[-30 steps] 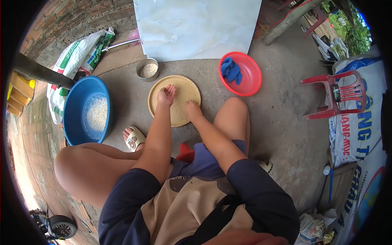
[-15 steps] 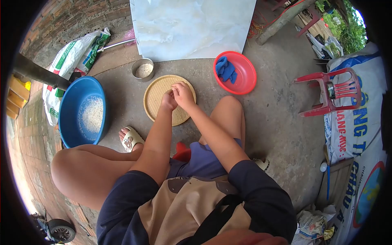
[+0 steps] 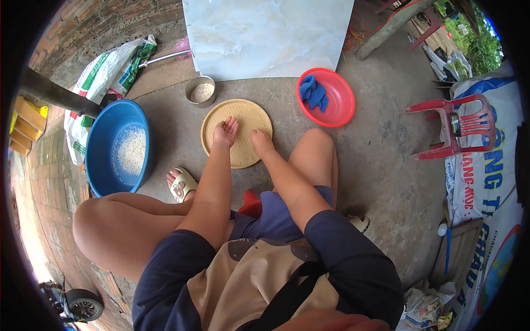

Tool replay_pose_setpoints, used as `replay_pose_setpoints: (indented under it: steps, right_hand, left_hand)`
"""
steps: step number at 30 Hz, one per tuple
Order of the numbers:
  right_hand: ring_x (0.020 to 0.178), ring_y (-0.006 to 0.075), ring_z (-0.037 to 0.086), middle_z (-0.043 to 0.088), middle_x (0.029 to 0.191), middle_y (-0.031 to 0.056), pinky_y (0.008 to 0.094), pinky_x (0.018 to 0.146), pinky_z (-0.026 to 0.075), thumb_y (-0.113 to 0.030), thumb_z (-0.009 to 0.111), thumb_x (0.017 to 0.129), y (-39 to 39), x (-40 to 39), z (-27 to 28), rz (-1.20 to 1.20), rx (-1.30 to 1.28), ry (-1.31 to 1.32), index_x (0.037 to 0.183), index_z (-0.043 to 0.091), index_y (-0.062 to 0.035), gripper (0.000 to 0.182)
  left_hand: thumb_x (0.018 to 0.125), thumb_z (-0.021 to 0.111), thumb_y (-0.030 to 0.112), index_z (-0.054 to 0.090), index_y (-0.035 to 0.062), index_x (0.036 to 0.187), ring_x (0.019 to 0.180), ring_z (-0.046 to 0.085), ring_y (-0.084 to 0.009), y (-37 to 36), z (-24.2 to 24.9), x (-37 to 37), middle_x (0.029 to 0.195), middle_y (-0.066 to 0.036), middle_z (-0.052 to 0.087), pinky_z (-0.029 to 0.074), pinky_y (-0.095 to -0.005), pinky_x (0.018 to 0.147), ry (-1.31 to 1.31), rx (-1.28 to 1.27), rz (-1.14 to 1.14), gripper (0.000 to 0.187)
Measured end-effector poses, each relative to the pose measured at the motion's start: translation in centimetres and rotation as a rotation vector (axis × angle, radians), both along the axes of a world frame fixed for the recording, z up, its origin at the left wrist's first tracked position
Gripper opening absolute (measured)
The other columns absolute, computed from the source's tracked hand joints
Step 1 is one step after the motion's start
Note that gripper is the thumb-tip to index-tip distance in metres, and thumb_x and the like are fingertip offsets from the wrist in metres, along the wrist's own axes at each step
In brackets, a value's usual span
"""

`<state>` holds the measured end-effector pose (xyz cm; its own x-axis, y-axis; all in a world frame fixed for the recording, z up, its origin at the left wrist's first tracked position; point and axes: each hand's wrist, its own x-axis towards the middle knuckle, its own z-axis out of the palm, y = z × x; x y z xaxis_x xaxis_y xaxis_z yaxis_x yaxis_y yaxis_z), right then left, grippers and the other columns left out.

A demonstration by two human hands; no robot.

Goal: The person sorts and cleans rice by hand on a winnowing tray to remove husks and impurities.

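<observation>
A round woven bamboo tray (image 3: 246, 110) lies on the concrete floor in front of me. Over its left half, my left hand (image 3: 226, 131) is held palm up with the fingers spread, and I can make out nothing resting in it. Near the tray's right side is my right hand (image 3: 261, 143), rounded with its fingers curled under; whatever they hold, if anything, is hidden. Just beyond the tray stands a small metal bowl (image 3: 191, 88) with pale grains in it. White grains like rice lie at the bottom of a blue tub (image 3: 100, 157) on the left.
A red basin (image 3: 343, 102) holding a blue cloth (image 3: 313, 94) sits beyond my right knee. At the far side is a large marbled panel (image 3: 268, 38). A red plastic chair (image 3: 466, 129) and printed sacks (image 3: 494, 176) are on the right; a white-green sack (image 3: 105, 77) lies left.
My hands, together over the tray before, have come apart. The left one has opened palm up, while the right one has moved lower and toward the tray's right side. The view has shifted slightly.
</observation>
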<state>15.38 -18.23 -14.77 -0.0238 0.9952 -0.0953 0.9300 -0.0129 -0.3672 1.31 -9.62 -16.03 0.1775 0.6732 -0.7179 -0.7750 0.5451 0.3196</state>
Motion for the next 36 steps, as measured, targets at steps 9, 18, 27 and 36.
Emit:
replay_pose_setpoints:
  steps: [9,18,27,36]
  right_hand:
    - [0.083,0.0307,0.06,0.063,0.088,0.0149,0.0375,0.076,0.048,-0.006,0.056,0.078,4.7,-1.6,3.9,-0.076,0.253,0.611,0.086,0.063,-0.0021,0.011]
    - [0.117,0.032,0.04,0.041,0.13,0.0143,0.0403,0.099,0.034,-0.033,0.062,0.08,2.5,-0.8,0.1,-0.082,0.252,-0.15,0.121,0.048,-0.0018,0.053]
    - [0.098,0.032,0.052,0.053,0.105,0.014,0.0405,0.082,0.044,-0.015,0.056,0.083,3.0,-2.7,-1.8,0.069,0.071,0.108,0.102,0.057,-0.004,0.021]
    - [0.092,0.0327,0.056,0.056,0.096,0.0156,0.0421,0.078,0.047,-0.006,0.051,0.081,3.7,-2.8,-1.5,0.023,0.033,0.158,0.093,0.056,-0.0043,0.013]
  left_hand:
    - [0.094,0.034,0.024,0.052,-0.0013,0.102,0.086,0.058,-0.0252,-2.6,-1.1,2.2,0.095,-0.013,0.058,0.05,-0.0357,0.079,0.037,-0.005,-0.255,0.032]
    - [0.093,0.037,0.026,0.056,0.0039,0.082,0.064,0.056,-0.0166,-1.2,-2.4,-3.2,0.069,-0.007,0.058,0.05,-0.0307,0.062,0.214,-0.049,-0.147,0.032]
    - [0.094,0.031,0.025,0.057,-0.0042,0.102,0.09,0.065,-0.0274,-2.1,0.2,-2.9,0.099,-0.018,0.064,0.054,-0.0359,0.078,0.249,-0.026,-0.139,0.04]
    - [0.094,0.031,0.023,0.056,-0.005,0.106,0.093,0.063,-0.0257,-1.9,0.5,-2.7,0.101,-0.017,0.064,0.053,-0.0341,0.081,0.283,-0.036,-0.167,0.039]
